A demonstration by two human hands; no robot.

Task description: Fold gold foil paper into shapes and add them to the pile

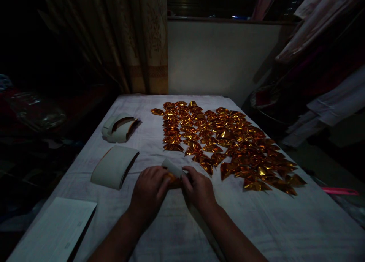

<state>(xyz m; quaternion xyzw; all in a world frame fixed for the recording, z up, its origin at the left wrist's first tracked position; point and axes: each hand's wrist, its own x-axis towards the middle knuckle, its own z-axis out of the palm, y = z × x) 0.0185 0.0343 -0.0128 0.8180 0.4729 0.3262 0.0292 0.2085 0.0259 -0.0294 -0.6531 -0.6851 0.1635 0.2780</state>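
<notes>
At lower centre, the left hand (149, 190) and right hand (199, 188) pinch a small white-backed gold foil sheet (173, 170) between their fingertips, low over the white cloth-covered table (285, 224). Left of them lies a curved stack of white-backed sheets (114, 167) (a second stack (119, 127) sits farther up). Folded gold foil pieces (228, 140) spread across centre right.

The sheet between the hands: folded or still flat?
Partly folded: the sheet shows a white flap raised over gold, pinched by left hand and right hand.
</notes>
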